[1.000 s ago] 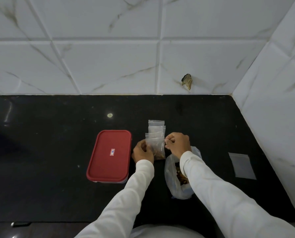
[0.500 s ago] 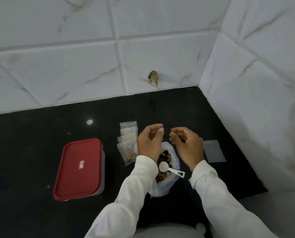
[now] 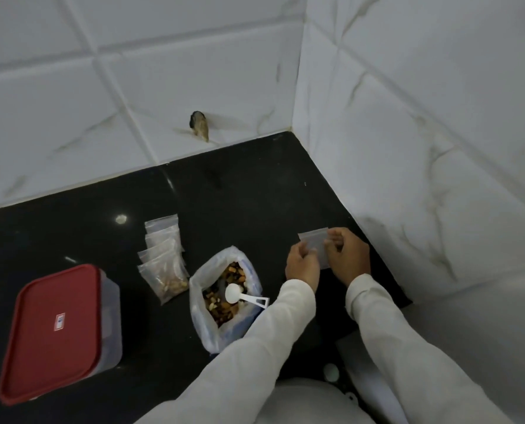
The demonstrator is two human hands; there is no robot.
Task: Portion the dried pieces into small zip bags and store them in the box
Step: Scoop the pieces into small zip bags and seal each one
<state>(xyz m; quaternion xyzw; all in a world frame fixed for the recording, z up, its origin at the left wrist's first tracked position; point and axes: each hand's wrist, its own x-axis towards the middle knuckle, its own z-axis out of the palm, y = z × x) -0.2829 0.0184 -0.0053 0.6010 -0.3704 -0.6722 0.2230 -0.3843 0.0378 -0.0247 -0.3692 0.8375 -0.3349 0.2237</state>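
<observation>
An empty small zip bag [image 3: 315,243] lies on the black counter near the right wall. My left hand [image 3: 302,264] pinches its left edge and my right hand [image 3: 347,258] pinches its right side. To their left stands an open plastic bag of dried pieces [image 3: 224,293] with a white scoop [image 3: 240,294] resting inside. Several filled zip bags [image 3: 163,261] lie overlapping in a row further left. The clear box with a red lid [image 3: 53,328] sits shut at the left.
White tiled walls meet in a corner at the back right, close to my hands. A dark chipped spot [image 3: 199,125] marks the back wall. The black counter [image 3: 255,194] ends at its front edge near my body.
Both hands left the filled bags and the large bag, moved right, and took hold of the empty zip bag by the wall. The view swung right too.
</observation>
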